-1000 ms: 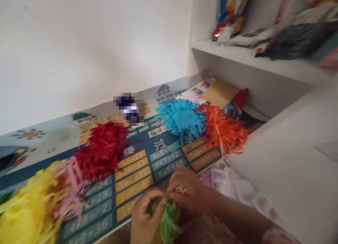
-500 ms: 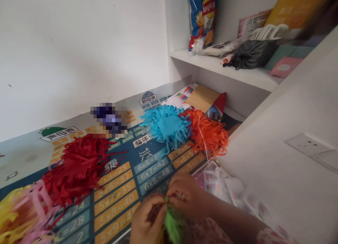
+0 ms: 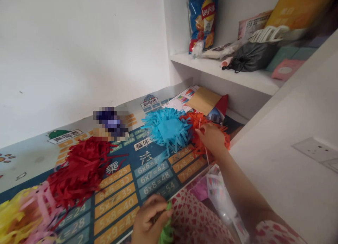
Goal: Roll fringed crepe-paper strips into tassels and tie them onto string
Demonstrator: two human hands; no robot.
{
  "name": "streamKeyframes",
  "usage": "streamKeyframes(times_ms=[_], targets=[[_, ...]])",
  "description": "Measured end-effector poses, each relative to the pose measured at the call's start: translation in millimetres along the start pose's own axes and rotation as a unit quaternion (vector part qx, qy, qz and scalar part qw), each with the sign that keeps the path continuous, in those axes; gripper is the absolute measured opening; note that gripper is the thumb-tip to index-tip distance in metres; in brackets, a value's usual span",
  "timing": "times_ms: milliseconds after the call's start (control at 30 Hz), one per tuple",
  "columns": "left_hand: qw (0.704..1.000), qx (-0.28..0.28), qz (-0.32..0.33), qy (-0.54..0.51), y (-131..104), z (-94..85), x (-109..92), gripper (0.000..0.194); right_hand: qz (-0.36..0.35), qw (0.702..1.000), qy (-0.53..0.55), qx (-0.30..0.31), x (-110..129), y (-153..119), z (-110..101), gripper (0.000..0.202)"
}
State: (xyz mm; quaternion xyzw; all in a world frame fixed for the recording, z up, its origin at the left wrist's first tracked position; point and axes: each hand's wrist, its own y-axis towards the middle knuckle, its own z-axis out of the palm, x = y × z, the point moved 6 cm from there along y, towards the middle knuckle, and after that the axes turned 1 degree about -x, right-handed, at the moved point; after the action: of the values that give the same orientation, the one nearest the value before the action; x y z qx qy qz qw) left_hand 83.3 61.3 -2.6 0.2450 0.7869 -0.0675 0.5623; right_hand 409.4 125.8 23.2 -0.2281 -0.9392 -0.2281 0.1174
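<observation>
My left hand [image 3: 151, 217], low in the middle, is closed around a bunch of green paper fringe [image 3: 166, 233], whose top pokes out between thumb and fingers. Farther off to the right, my right hand [image 3: 212, 140] reaches over an orange fringed paper pom-pom [image 3: 194, 122] and covers part of it. Its thumb and fingertips pinch at a thin white string [image 3: 207, 156] lying across the pom-pom; the exact contact is hard to see. Beside it sits a light blue pom-pom [image 3: 169, 129].
On the printed table mat [image 3: 116, 201] lie a red pom-pom [image 3: 79, 170] and pink and yellow fringe [image 3: 23, 212] at left. A brown envelope [image 3: 203, 101] and papers lie at the back. Clear plastic packets [image 3: 220, 191] are near my lap. A shelf [image 3: 224, 66] juts out above.
My right hand has left the green fringe and moved up and right to the string on the orange pom-pom. My left hand keeps hold of the green fringe.
</observation>
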Motion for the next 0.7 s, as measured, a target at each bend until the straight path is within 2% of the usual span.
streamKeyframes(times_ms=[67,133,233,300,367,433,467,500,633,700], targets=[[1.000,-0.007,0.008,-0.007,-1,-1.7,0,0.017,0.013,0.997,-0.051,0.059,-8,12,8,0.027],[0.999,-0.017,-0.012,-0.026,-3,-4.8,2,0.020,0.019,0.996,-0.052,0.073,-13,14,9,0.027],[0.995,-0.016,-0.075,-0.066,-5,-8.1,2,0.034,0.030,0.998,0.046,0.009,-17,4,-5,0.026],[0.989,-0.028,-0.110,-0.094,-6,-9.6,2,0.041,0.036,0.980,0.192,-0.027,-11,-14,-14,0.024],[0.976,-0.055,-0.151,-0.145,-6,-8.7,5,0.045,0.031,0.930,0.366,0.016,9,-41,-13,0.023],[0.951,-0.075,-0.208,-0.214,-7,-2.3,10,0.046,0.000,0.843,0.518,0.146,48,-77,-2,0.021],[0.939,-0.078,-0.230,-0.245,-8,2.5,12,0.046,-0.024,0.805,0.563,0.186,68,-96,2,0.019],[0.929,-0.074,-0.246,-0.267,-9,7.7,13,0.047,-0.049,0.780,0.590,0.201,86,-114,3,0.017],[0.912,-0.055,-0.265,-0.309,-15,18.3,11,0.050,-0.068,0.733,0.646,0.203,123,-157,10,0.010],[0.913,-0.049,-0.254,-0.315,-18,15.1,9,0.049,-0.047,0.704,0.665,0.245,136,-167,18,0.013]])
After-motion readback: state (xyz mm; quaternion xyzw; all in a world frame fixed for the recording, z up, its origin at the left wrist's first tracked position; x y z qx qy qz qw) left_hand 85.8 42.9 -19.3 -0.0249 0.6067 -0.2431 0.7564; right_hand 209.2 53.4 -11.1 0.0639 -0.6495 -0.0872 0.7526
